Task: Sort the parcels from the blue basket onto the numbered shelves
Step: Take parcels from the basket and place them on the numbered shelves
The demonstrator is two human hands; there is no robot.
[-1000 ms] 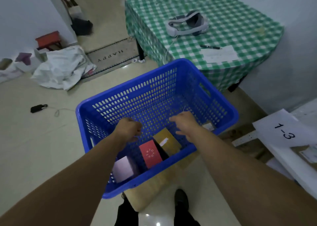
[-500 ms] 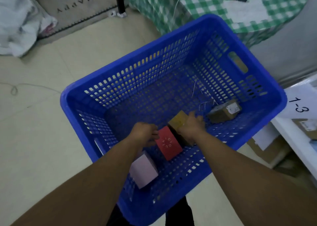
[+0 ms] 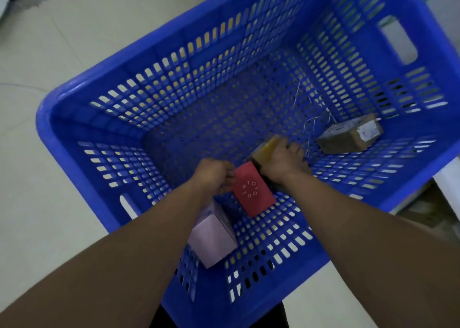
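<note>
The blue basket (image 3: 74, 138) fills the view, with both my arms reaching down into it. My left hand (image 3: 214, 174) pinches the upper left edge of a red box (image 3: 254, 191) that lies near the basket's near wall. My right hand (image 3: 283, 161) is curled over a yellow-brown box (image 3: 267, 147) just beyond the red one. A pale pink box (image 3: 211, 238) sits under my left forearm, partly hidden. A brown parcel with a white label (image 3: 348, 135) lies at the right side of the basket floor.
Loose white threads (image 3: 311, 108) lie on the basket floor by the brown parcel. Pale tiled floor (image 3: 37, 41) surrounds the basket. A white shelf edge (image 3: 448, 186) and cardboard show at the far right.
My head has moved closer over the basket. My left hand has taken the red box's edge, and my right hand has settled onto the yellow-brown box.
</note>
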